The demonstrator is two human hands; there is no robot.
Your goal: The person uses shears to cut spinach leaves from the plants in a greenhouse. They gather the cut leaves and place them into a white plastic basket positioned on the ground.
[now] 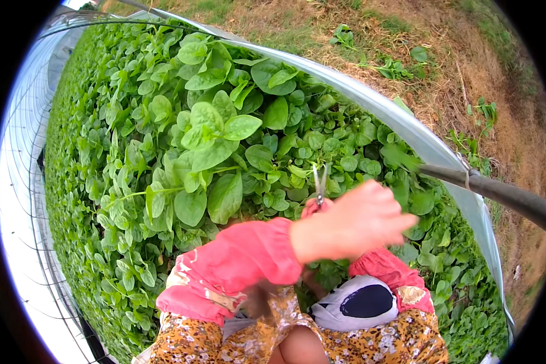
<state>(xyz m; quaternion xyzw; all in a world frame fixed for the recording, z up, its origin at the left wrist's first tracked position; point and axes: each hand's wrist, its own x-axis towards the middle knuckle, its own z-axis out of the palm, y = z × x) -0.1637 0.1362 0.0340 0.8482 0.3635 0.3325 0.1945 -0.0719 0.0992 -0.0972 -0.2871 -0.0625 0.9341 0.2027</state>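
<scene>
My left hand (357, 220), blurred, reaches across to the right over my other hand, its fingers apart and no object visible in it. Mostly hidden beneath it, my right hand (316, 207) grips small metal scissors (320, 184), whose blades point away from me with their tips slightly apart among low green leaves. Broad-leaved green plants (207, 132) stand taller just left of the scissors. A blurred green leaf (398, 157) shows beyond my left hand; whether it is loose cannot be told.
Clear plastic sheeting (368, 98) edges the bed on the right, crossed by a metal pipe (505, 189). Outside lie cut leafy stems (391, 68) on dry grass. Curved mesh or film (27, 182) walls the left. My knee with a pale and dark patch (366, 302) is close below.
</scene>
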